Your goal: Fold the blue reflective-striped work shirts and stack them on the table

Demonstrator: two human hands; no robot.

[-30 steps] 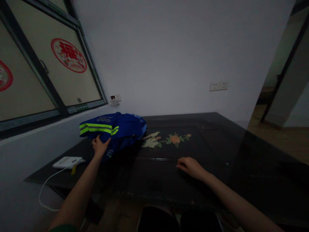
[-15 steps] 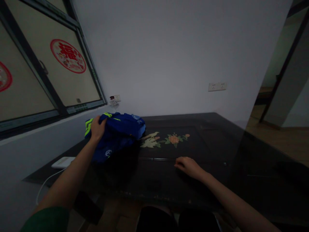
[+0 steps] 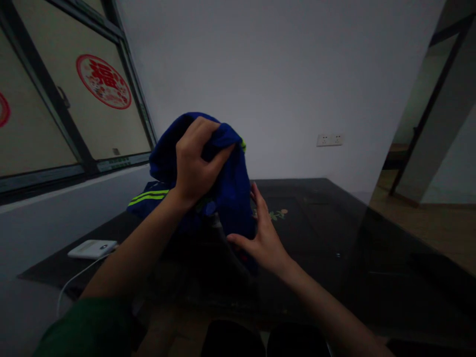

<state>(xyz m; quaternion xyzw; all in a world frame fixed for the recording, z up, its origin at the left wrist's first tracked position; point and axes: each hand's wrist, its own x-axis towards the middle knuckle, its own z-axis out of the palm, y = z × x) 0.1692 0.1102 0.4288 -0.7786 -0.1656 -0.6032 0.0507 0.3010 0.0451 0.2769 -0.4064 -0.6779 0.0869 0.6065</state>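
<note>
Blue garment (image 3: 235,183) at two hands: left hand (image 3: 196,162) pinching, right hand (image 3: 265,238) spread.
The left hand clamps one fold between thumb and fingers; the right hand, thumb and fingers parted, lies against the garment's right side. The garment is raised over the left part of one dark table (image 3: 316,243), bunched and creased; two yellow-green stripes (image 3: 150,195) cross its left portion. Its lower edge is too dark to trace. Open tabletop extends from the right hand to the table's right edge. Near the left edge lie one white device (image 3: 89,249) and one white cable (image 3: 79,272). Beyond: two red stickers (image 3: 104,81), window-mounted; one socket plate (image 3: 329,140), wall-mounted.
</note>
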